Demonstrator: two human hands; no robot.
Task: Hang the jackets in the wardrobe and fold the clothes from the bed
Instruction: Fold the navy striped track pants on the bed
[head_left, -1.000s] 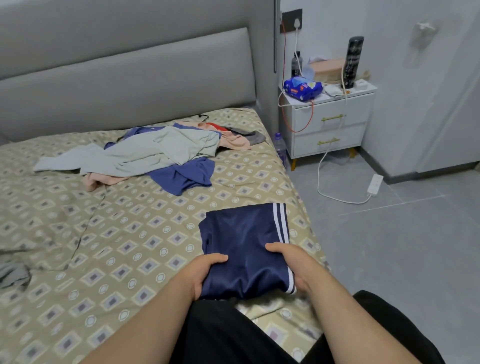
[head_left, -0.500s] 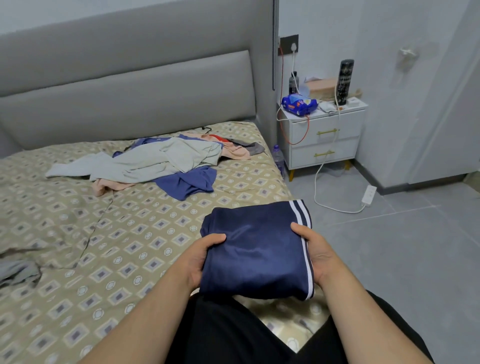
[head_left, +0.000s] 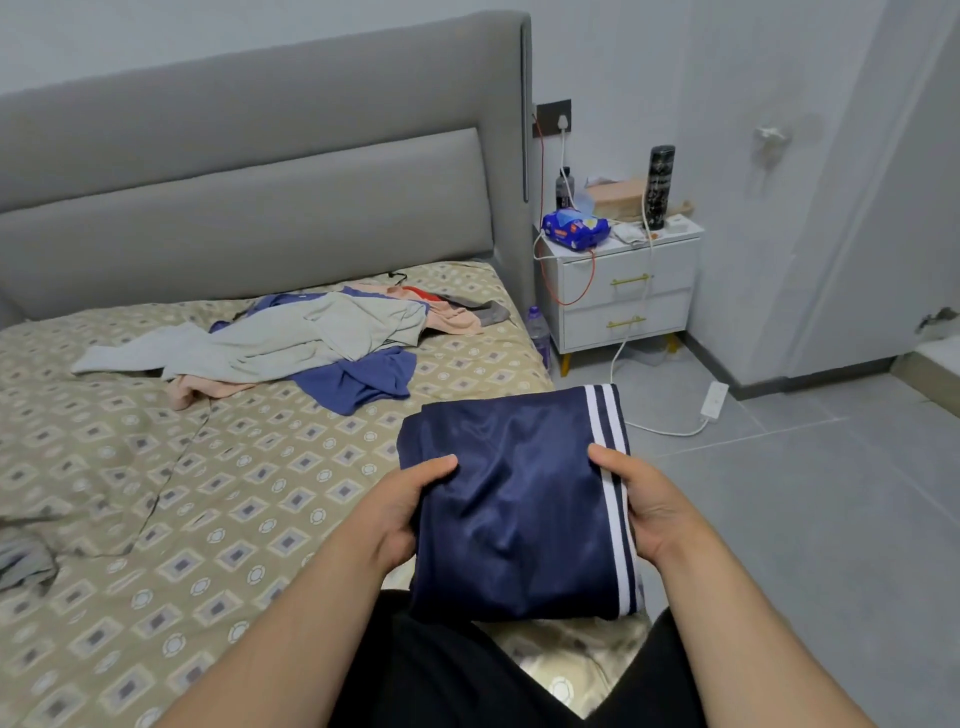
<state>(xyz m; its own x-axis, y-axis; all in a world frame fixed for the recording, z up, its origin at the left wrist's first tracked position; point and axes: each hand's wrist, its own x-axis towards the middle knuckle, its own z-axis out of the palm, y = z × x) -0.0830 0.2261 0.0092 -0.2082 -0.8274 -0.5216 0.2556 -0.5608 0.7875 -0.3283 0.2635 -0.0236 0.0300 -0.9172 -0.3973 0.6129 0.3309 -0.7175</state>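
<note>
Bed (head_left: 156, 493), patterned cover: you hold one folded navy garment (head_left: 519, 499) above its near right corner, left hand (head_left: 410, 499) and right hand (head_left: 644, 504) each clamping a side, thumb on top; slick cloth may slump unfolded if either grip eases; one loose heap (head_left: 311, 343) lies near the headboard (head_left: 260, 208) edge.

We wear black legwear (head_left: 457, 675) at six o'clock; left forearm (head_left: 291, 623) at seven and right forearm (head_left: 743, 623) at five are bare.
</note>
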